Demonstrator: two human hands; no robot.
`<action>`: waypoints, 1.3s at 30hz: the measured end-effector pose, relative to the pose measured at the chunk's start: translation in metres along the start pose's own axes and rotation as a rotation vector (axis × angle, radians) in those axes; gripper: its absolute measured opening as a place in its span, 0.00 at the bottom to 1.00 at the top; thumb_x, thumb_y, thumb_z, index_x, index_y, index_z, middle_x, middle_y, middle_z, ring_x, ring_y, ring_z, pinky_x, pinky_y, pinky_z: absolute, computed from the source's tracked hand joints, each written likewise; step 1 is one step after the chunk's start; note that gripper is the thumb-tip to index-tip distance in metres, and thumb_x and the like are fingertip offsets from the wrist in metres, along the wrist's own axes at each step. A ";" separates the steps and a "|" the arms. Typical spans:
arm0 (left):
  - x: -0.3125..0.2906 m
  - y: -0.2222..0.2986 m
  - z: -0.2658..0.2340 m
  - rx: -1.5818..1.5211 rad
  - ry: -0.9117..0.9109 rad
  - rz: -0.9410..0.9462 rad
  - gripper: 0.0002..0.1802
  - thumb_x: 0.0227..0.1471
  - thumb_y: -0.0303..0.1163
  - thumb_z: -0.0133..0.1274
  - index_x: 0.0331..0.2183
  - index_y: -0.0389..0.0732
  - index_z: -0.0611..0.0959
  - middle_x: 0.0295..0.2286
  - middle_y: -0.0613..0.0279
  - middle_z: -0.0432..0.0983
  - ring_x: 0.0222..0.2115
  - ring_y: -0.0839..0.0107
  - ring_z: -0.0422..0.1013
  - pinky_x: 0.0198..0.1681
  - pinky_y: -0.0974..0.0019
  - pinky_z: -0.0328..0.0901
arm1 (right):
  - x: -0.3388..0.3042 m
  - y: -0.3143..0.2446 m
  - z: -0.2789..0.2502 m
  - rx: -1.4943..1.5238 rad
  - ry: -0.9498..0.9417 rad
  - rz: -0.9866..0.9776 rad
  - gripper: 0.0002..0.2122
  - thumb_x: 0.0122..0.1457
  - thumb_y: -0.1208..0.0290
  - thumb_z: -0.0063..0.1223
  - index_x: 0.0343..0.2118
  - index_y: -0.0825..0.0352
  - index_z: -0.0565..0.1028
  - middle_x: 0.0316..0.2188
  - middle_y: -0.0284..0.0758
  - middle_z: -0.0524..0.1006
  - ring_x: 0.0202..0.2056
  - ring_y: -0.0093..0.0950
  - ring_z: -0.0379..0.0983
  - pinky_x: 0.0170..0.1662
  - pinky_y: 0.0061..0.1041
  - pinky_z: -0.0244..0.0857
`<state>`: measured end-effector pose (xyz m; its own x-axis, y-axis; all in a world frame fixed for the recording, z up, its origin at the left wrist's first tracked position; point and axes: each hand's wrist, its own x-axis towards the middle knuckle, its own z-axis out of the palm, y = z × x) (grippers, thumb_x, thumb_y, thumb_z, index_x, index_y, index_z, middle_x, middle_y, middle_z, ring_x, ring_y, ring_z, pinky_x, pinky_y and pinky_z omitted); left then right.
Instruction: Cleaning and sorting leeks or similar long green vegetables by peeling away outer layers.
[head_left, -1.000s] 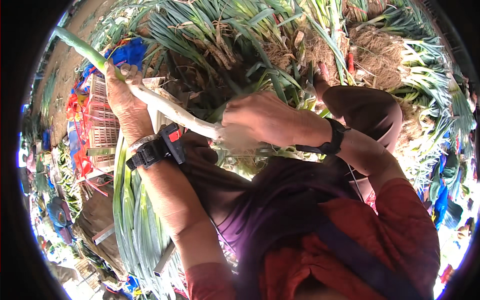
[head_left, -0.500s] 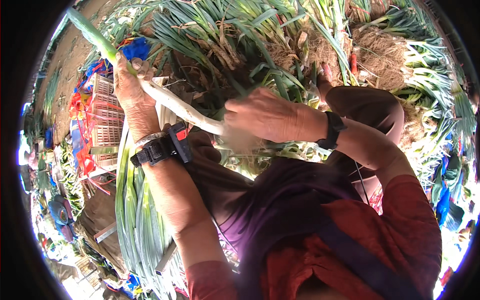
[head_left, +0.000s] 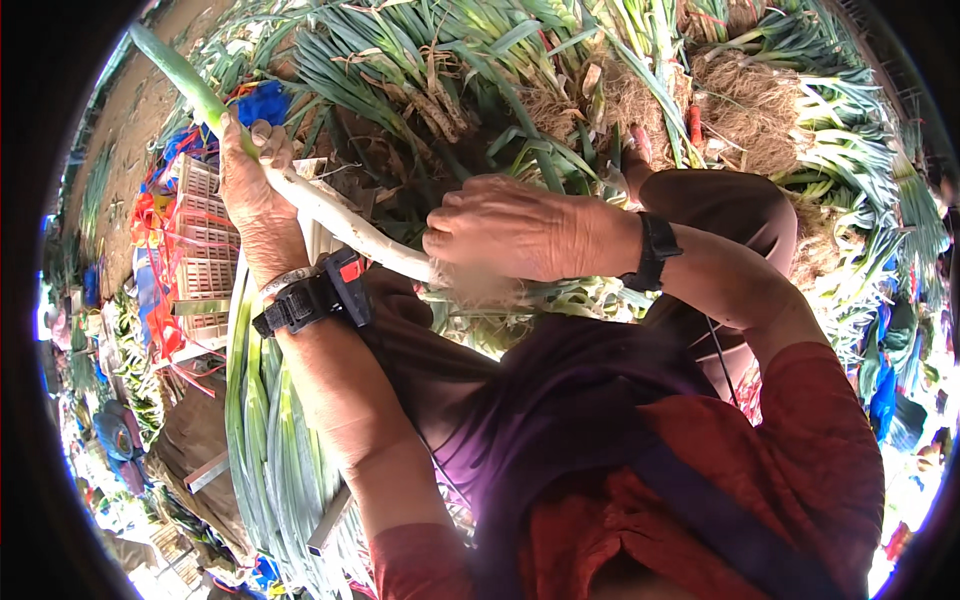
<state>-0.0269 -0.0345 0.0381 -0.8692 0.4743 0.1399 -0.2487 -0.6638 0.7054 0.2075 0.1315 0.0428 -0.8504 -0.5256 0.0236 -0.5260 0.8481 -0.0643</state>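
Note:
A long leek [head_left: 345,222] slants across in front of me, its green top at the upper left and its white shaft bending down to the right. My left hand [head_left: 255,180] is closed round it where green turns to white. Beside the pale root end is my right hand [head_left: 525,232], back upward and fingers curled in. The fingertips are hidden, so what they hold, if anything, does not show. Wispy roots [head_left: 490,288] blur just beneath that hand.
Leeks [head_left: 370,70] lie heaped along the far side, and more bundles with matted roots [head_left: 750,105] sit at the right. A pink slatted crate [head_left: 205,235] with red strips [head_left: 160,325] stands left. Several leeks [head_left: 275,440] hang beside my left forearm.
My right hand has shifted slightly left and lost some of its motion blur. The left hand and the leek have moved a little to the left with the whole view.

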 end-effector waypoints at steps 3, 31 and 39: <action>0.001 0.005 -0.011 -0.043 -0.088 -0.012 0.12 0.57 0.39 0.50 0.39 0.44 0.71 0.19 0.67 0.62 0.16 0.80 0.57 0.15 0.78 0.54 | -0.022 -0.013 0.009 -0.114 0.392 0.042 0.10 0.54 0.72 0.44 0.40 0.63 0.67 0.38 0.36 0.69 0.43 0.29 0.68 0.47 0.28 0.64; 0.012 0.006 -0.008 0.006 0.489 0.400 0.13 0.61 0.47 0.39 0.31 0.50 0.67 0.16 0.68 0.61 0.14 0.75 0.59 0.17 0.72 0.55 | 0.018 0.009 0.005 0.165 0.452 0.387 0.18 0.51 0.69 0.58 0.41 0.68 0.65 0.36 0.37 0.69 0.34 0.35 0.73 0.31 0.32 0.69; 0.005 0.007 -0.002 0.114 0.552 0.384 0.13 0.60 0.45 0.36 0.31 0.48 0.66 0.17 0.66 0.64 0.15 0.73 0.60 0.18 0.69 0.59 | 0.031 0.011 0.025 0.181 0.440 0.423 0.14 0.49 0.71 0.58 0.35 0.67 0.66 0.33 0.37 0.68 0.33 0.36 0.73 0.30 0.34 0.69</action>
<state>-0.0337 -0.0376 0.0425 -0.9850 -0.1678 0.0413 0.1415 -0.6463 0.7498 0.1751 0.1229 0.0181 -0.9303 -0.0379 0.3648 -0.1652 0.9314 -0.3245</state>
